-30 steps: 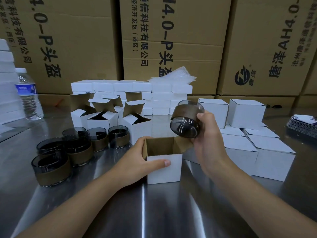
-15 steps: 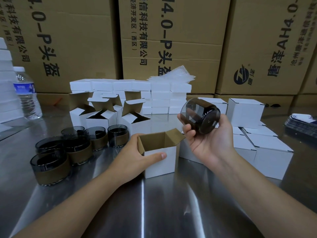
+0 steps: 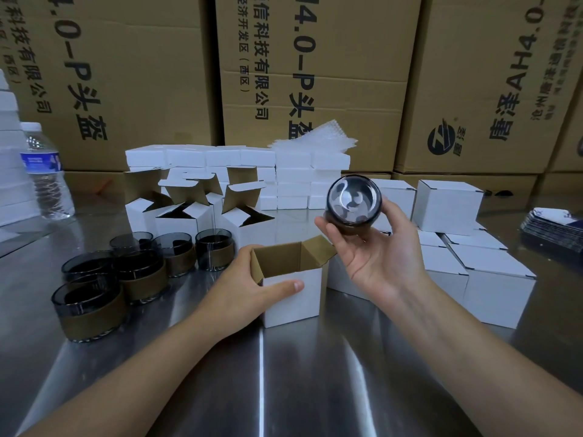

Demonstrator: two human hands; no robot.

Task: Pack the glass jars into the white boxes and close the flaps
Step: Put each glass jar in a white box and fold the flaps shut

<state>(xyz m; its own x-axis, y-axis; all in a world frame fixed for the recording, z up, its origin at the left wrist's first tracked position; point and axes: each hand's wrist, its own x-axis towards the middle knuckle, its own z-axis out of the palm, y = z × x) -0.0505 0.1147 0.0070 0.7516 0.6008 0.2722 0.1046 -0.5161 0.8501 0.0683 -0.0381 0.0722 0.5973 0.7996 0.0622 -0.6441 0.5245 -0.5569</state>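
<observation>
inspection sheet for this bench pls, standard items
Surface: steel table, reflective, bare in front.
Job's things: open box steadied by left hand; jar held tilted in right hand, above the box, not in; loose jars at left; open empty boxes behind; closed boxes at right.
Clutter: water bottle, card stack, bubble wrap.
Grips: both hands engaged.
Cables: nothing seen.
Surroundings: brown cartons stacked behind.
</observation>
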